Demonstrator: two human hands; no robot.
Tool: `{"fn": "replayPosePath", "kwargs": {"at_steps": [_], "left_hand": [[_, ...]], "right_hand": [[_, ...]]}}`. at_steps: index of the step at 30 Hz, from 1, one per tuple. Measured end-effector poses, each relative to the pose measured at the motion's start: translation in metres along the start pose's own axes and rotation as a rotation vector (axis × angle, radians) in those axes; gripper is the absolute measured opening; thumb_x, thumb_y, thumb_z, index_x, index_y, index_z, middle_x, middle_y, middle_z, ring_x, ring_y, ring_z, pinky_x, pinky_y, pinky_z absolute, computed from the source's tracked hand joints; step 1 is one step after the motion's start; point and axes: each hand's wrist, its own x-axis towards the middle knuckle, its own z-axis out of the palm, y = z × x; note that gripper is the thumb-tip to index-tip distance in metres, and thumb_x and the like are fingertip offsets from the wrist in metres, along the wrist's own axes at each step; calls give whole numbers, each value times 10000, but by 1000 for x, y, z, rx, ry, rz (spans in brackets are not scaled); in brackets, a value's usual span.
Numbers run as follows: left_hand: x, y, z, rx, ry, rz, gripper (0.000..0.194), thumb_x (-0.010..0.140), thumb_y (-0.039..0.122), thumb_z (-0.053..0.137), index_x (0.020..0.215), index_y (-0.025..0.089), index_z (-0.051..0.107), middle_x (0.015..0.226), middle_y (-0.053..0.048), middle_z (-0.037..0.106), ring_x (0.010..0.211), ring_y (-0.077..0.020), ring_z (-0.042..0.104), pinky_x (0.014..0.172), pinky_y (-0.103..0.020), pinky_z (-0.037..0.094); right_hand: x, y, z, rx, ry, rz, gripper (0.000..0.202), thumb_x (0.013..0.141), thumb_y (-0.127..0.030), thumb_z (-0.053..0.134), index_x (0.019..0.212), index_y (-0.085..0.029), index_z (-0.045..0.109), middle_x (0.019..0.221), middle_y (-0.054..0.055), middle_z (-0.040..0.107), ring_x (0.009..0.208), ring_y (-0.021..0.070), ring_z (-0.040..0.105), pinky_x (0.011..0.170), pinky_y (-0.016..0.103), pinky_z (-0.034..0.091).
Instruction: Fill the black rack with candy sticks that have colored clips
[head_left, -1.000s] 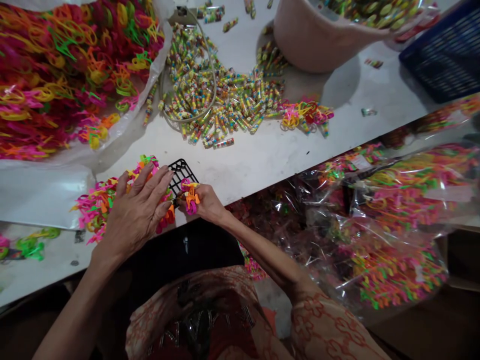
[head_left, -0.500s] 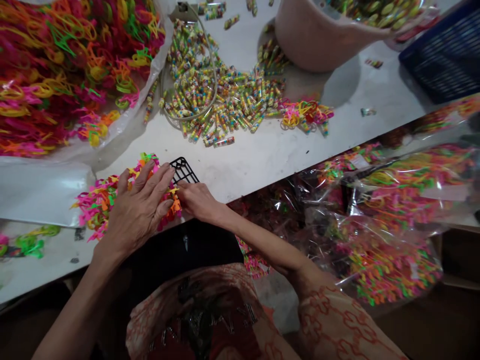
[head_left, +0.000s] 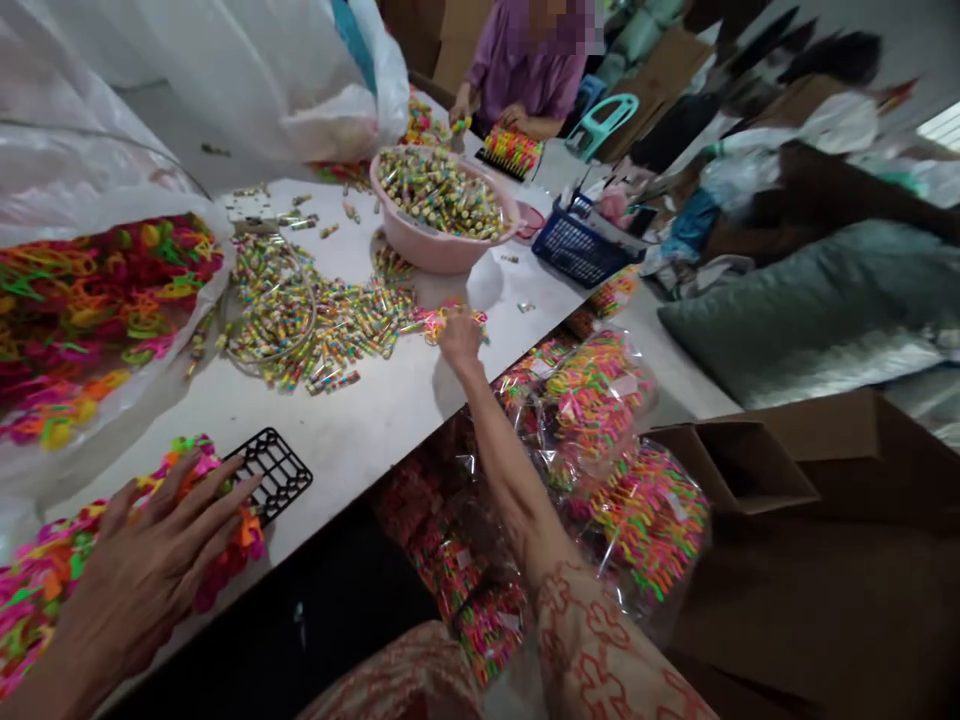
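My left hand (head_left: 161, 550) lies with fingers spread over a row of colourful plastic pieces (head_left: 52, 580) at the lower left. Beyond its fingertips a black plastic grid (head_left: 281, 472) sticks out, bare at that end. My right hand (head_left: 460, 338) is stretched out to a small pile of pink and yellow plastic pieces (head_left: 433, 322); its fingers point down into the pile and what they hold, if anything, is hidden. Left of that pile lies a heap of small wrapped candy tubes (head_left: 349, 318) with a thin hoop (head_left: 311, 300) on it.
A pink basin (head_left: 442, 252) full of tubes and a blue basket (head_left: 574, 245) stand farther back. An open bag of plastic pieces (head_left: 112, 300) is at left. Filled clear bags (head_left: 600, 400) and cardboard boxes (head_left: 795, 560) lie beyond the table edge. Across the table sits a person (head_left: 525, 70).
My right hand has left the black grid and reached forward to the small pile. My left hand stays on the row of pieces. The view has tilted up, showing the person and more of the room.
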Motion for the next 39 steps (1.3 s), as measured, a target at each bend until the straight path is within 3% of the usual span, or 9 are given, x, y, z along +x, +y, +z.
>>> {"fn": "replayPosePath", "kwargs": {"at_steps": [4,9,12,15,19,23,30,34,39], "left_hand": [[6,3,1,18,30,15,697,847,300,390,1462,535,161,1353,25,600,1290,-401,501,945,-677,394],[15,11,-3,54,-21,93,669,893,242,449,1479,490,243,1404,-18,558,1312,-361,494,1009,-612,376],[22,17,-10,95,-3,68,568,912,211,450,1432,438,408,1404,-54,562,1285,-350,525,1094,-637,265],[33,22,-15,133,25,-43,536,929,225,430,1434,404,409,1442,-80,523,1320,-332,494,1118,-655,206],[43,21,-12,165,-34,-165,474,960,292,373,1429,326,435,1452,-132,505,1338,-331,475,1085,-650,268],[41,16,-8,162,-107,-190,442,966,348,352,1371,271,511,1475,-133,478,1354,-320,456,1048,-578,351],[40,17,-8,131,-93,-197,465,956,335,353,1399,286,483,1471,-123,486,1342,-314,470,1081,-545,312],[41,19,-11,137,-117,-195,477,955,319,375,1431,335,404,1497,-98,458,1366,-294,447,1090,-531,308],[44,21,-12,136,-159,-242,372,962,320,376,1275,255,566,1493,-107,464,1369,-286,444,1088,-511,317]], "right_hand": [[28,23,-9,-168,-128,41,296,884,-114,463,1097,-148,666,1127,171,638,1054,252,594,853,330,437],[-2,22,12,-142,-101,28,329,882,-101,405,1098,-140,650,1146,155,633,1061,232,576,848,312,426],[-24,17,19,-75,47,9,323,893,-117,398,1113,-131,634,1193,162,607,1007,223,587,796,302,433],[-43,6,27,84,189,-116,283,909,-149,413,1046,-152,661,1150,135,616,939,199,603,756,281,429],[-60,-16,41,279,100,-256,193,858,-170,507,945,-193,677,1009,67,633,868,178,605,745,267,444],[-64,-27,48,217,15,-179,182,830,-147,527,947,-181,663,1068,82,615,878,190,601,703,267,425],[-59,-20,29,442,141,-148,183,865,-189,497,973,-175,644,1042,87,623,884,181,596,785,291,439],[-75,-28,38,793,-116,-261,87,791,-202,539,850,-172,596,788,8,588,680,131,534,641,248,423],[-110,-58,67,920,-338,-373,149,622,-114,584,724,-188,503,659,-62,450,589,93,416,561,219,325]]}}
